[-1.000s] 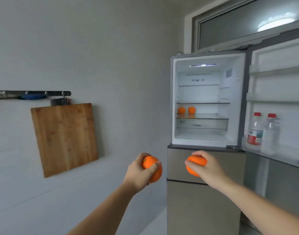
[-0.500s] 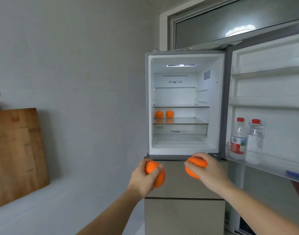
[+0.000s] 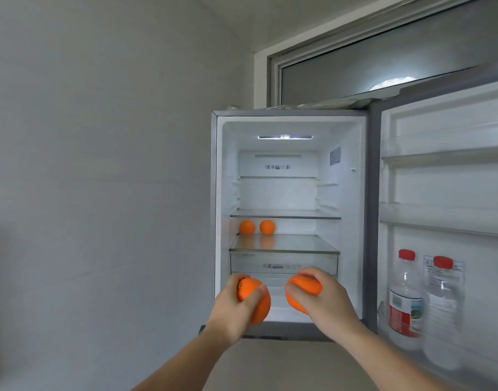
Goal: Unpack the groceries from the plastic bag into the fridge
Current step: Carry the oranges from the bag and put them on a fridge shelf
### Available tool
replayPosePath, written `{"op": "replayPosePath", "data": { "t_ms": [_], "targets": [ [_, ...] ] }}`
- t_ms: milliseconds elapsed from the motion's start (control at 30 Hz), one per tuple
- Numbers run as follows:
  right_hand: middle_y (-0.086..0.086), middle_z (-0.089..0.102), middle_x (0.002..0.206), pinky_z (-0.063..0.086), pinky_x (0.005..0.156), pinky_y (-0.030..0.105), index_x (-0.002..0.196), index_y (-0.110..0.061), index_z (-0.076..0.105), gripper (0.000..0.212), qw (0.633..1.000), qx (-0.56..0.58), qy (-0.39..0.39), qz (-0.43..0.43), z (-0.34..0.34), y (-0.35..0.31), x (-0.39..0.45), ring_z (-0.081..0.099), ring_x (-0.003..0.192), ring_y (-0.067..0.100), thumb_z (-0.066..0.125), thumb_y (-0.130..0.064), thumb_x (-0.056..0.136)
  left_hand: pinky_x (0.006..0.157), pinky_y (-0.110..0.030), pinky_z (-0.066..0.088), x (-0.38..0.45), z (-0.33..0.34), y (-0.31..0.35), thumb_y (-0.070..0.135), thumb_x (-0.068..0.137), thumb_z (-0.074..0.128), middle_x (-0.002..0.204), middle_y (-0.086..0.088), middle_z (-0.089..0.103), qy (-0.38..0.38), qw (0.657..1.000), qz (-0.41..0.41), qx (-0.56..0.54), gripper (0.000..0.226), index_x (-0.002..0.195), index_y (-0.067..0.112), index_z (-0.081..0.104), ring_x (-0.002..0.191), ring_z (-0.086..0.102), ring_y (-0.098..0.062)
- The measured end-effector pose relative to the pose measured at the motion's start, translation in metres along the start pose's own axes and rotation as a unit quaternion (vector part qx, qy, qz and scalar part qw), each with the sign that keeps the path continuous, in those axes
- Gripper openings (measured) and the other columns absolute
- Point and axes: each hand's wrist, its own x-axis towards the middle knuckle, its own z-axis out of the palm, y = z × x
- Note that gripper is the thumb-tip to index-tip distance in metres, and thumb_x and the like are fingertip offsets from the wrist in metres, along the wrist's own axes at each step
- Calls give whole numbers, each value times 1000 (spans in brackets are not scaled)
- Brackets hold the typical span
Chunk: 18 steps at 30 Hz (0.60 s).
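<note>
The left hand has its fingers curled round a round, matte-skinned left orange; the thumb lies across its front. The right hand grips the right orange from above, fingers wrapped over its top. Both fruits are held side by side, apart, in front of the lower opening of the fridge. The fridge has a smooth white plastic liner, a grey metal casing and flat glass shelves. Two more shelf oranges sit at the back left of the lower glass shelf, near each other. The open door stands at the right; its lowest bin carries two clear plastic bottles with red caps.

Compared with 0.5 s ago, the fridge fills more of the view, the wooden board at the left has left the view, and both hands have risen to the compartment opening.
</note>
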Motion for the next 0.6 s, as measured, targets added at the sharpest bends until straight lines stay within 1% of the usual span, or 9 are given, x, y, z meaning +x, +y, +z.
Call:
{"op": "replayPosePath", "data": {
  "t_ms": [100,133,233,300,367,433,500,533,600],
  "targets": [
    [-15,56,103,39,72,17,100,-36,56,28,1000,-11,4,9,9,18,31,53,93,5,74,-37,78,87,-46,57,40,12,-14,49,85,65,110,11,51,-8,1000,12,18,41,120,37,45,98,55,-17],
    [-15,56,103,39,72,17,100,-35,56,28,1000,-13,9,11,13,24,42,54,93,4,74,-36,77,86,-45,57,55,15,-20,50,85,65,110,10,52,-12,1000,17,18,42,119,38,45,99,55,-19],
    [-16,58,100,41,72,17,90,-39,56,24,999,-25,18,9,28,39,79,55,90,0,75,-34,76,78,-39,59,101,20,-37,50,82,68,108,11,56,-22,999,30,-8,36,112,39,50,97,58,-17],
    [-15,59,100,41,73,18,90,-39,57,25,999,-35,24,14,41,49,106,56,90,0,76,-34,75,76,-38,59,136,22,-50,52,78,70,105,10,59,-30,998,31,-40,34,105,40,53,96,60,-15],
    [-13,62,98,42,73,18,90,-37,60,25,998,-44,38,20,55,58,134,58,90,0,78,-32,73,78,-38,59,174,24,-63,52,77,71,102,10,60,-31,997,35,-66,31,100,39,55,94,60,-14],
    [-12,63,100,42,79,21,92,-38,60,28,997,-58,50,29,66,70,162,58,93,1,79,-34,72,83,-39,57,212,26,-76,47,82,70,103,9,59,-32,996,40,-70,29,104,37,54,94,59,-11],
    [-13,60,104,42,83,24,93,-41,57,31,995,-71,62,35,74,81,186,57,96,1,79,-36,71,83,-29,53,242,29,-86,47,84,67,108,8,57,-36,997,57,-40,33,111,37,50,96,57,-10],
    [-12,59,104,42,83,24,94,-41,56,32,994,-77,70,36,78,88,199,56,95,2,79,-37,71,83,-25,50,256,30,-91,48,85,66,112,8,55,-30,997,68,-24,36,114,38,47,98,56,-10],
    [-10,57,105,39,80,22,98,-38,56,35,992,-82,93,32,83,100,223,56,95,4,80,-37,71,88,-25,44,280,36,-96,48,85,66,120,9,49,-10,995,95,4,46,123,38,42,104,52,-9]
  ]
}}
